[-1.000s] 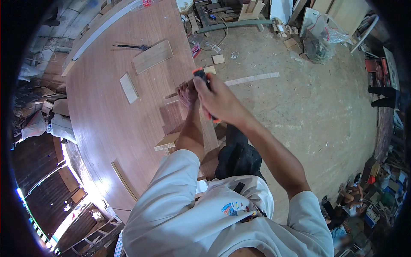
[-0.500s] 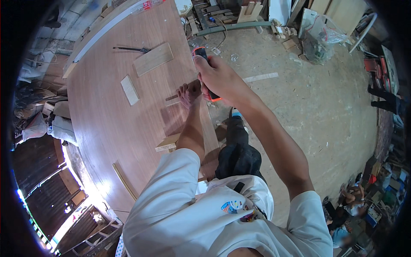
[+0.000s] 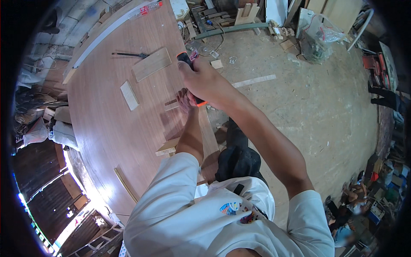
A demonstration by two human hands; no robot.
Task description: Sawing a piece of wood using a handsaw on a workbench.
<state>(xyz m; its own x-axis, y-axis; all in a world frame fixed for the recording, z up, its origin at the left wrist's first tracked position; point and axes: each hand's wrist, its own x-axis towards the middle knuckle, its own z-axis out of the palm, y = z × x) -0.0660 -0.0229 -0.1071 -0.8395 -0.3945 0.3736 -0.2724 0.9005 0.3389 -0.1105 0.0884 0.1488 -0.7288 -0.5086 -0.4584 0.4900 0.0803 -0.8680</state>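
Holding a black and orange tool (image 3: pixel 184 58) in the right hand (image 3: pixel 202 80), curled tight around the middle. Slanting from far left to near right, over the right edge of the brown bench (image 3: pixel 100 124). Cannot tell about a blade, as too much hides behind the hands.

Resting the left hand (image 3: pixel 185 101) low on the bench, just beside the tool's near end, with fingers bent over a thin wood strip (image 3: pixel 171 107). Cannot tell whether pinching the strip or only pressing on it. Poking out a little to the left of those fingers, on the bench near its right edge.

Past the right wrist, to the right, reaching out in a pale strip (image 3: pixel 255 80). Cannot tell if joined to the wood strip behind the hands.

Farther off on the bench, lying flat in a wide board (image 3: pixel 152 64), near a thin dark tool (image 3: pixel 129 54). A bit nearer and to the left, sitting in a small pale block (image 3: pixel 129 95). Just beside the left forearm, sitting in a chunky wood block (image 3: pixel 168 146). Near and left, lying in a thin yellowish strip (image 3: pixel 125 185).
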